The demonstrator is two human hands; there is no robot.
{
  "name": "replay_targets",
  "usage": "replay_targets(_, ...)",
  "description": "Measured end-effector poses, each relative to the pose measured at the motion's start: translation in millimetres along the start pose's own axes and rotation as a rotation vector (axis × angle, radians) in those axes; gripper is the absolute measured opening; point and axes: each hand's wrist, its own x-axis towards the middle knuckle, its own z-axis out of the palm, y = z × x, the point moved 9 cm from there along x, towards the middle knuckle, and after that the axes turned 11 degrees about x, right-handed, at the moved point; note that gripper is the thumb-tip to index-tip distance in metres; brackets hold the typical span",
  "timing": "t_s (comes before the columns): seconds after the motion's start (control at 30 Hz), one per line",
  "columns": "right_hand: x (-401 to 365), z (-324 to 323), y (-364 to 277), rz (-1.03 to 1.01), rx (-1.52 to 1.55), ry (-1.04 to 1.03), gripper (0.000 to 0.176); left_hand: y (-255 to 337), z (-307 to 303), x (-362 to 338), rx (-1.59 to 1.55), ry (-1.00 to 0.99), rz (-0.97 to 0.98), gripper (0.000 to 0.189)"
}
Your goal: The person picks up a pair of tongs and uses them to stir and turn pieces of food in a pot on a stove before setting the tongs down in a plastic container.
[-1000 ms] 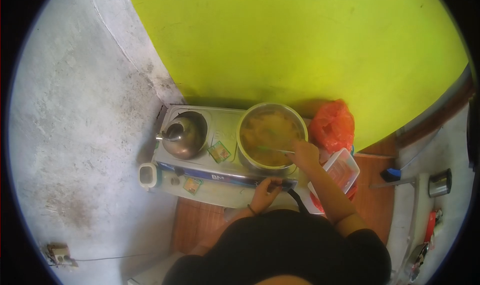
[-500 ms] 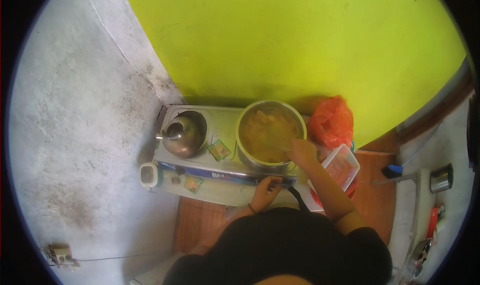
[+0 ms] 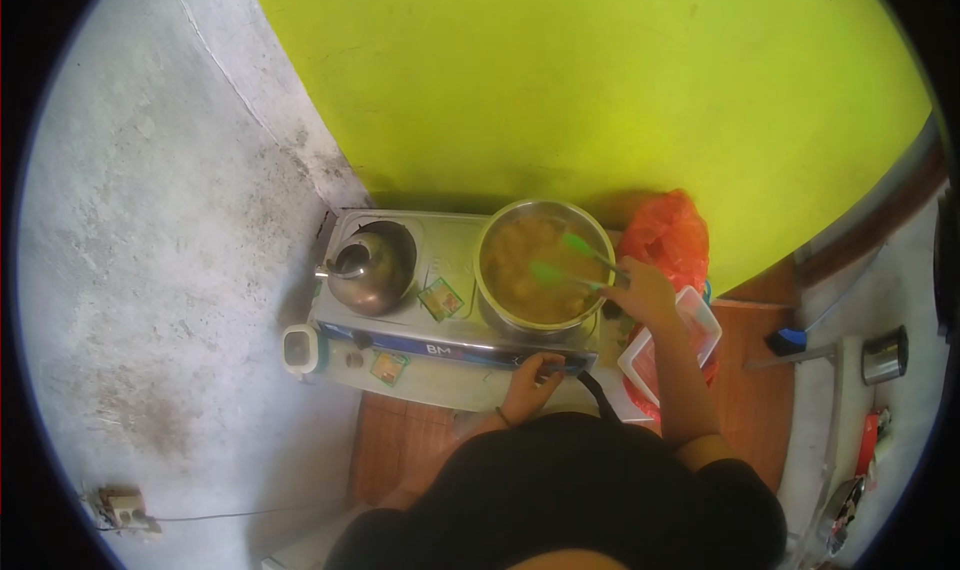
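My right hand grips tongs with green tips, held apart over the pot's right half. Beneath them, a large steel pot of yellowish-brown broth with chunks in it stands on the right side of the stove. Curled at the stove's front panel, below the pot, is my left hand. Its fingers are bent around the spot where a knob would sit, but what they hold is hidden.
A metal kettle occupies the left burner. Seasoning packets lie on the stovetop and by its front edge. To the right are a red plastic bag and a clear plastic container. A white-green device stands at the left corner.
My right hand has moved up and to the right. The tongs have come up out of the broth, and their green tips now show, spread apart. My left hand stays in place.
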Motion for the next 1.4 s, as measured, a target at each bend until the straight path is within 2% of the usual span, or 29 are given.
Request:
replay_targets(0.07, 9.4, -2.3, 13.8, 0.016, -0.095, 0.083, 0.042, 1.4, 0.4, 0.1, -0.007, -0.008, -0.003, 0.027)
replay_targets(0.17, 15.8, 7.2, 10.9, 0.013, -0.168, 0.093, 0.038, -2.7, 3.9, 2.3, -0.009, -0.022, 0.001, 0.028)
replay_targets(0.4, 29.8, 59.8, 21.1, 0.048, -0.185, 0.006, 0.028, -1.2, 1.3, 5.3, -0.014, -0.006, 0.001, 0.027)
replay_targets(0.67, 6.3, 68.1, 1.3, -0.105, -0.179, -0.033, 0.027, -8.7, 3.5, 8.8, -0.039, -0.003, -0.001, 0.028)
replay_targets(0.87, 20.5, 59.4, 9.4, -0.018, -0.238, -0.015, 0.026, -6.7, 2.9, 11.3, -0.008, -0.005, 0.016, 0.026)
replay_targets(0.97, 30.2, 59.8, 18.3, 0.015, -0.293, -0.023, 0.031, -13.4, 0.8, 9.6, -0.023, 0.009, -0.009, 0.026)
replay_targets(1.17, 26.6, 67.5, 8.9, -0.072, -0.2, -0.011, 0.023, -14.5, -4.6, 8.5, -0.003, 0.03, -0.018, 0.026)
replay_targets(1.4, 16.2, 36.6, -4.5, -0.041, -0.154, -0.071, 0.036, -12.8, -0.3, 11.8, -0.016, 0.008, -0.012, 0.026)
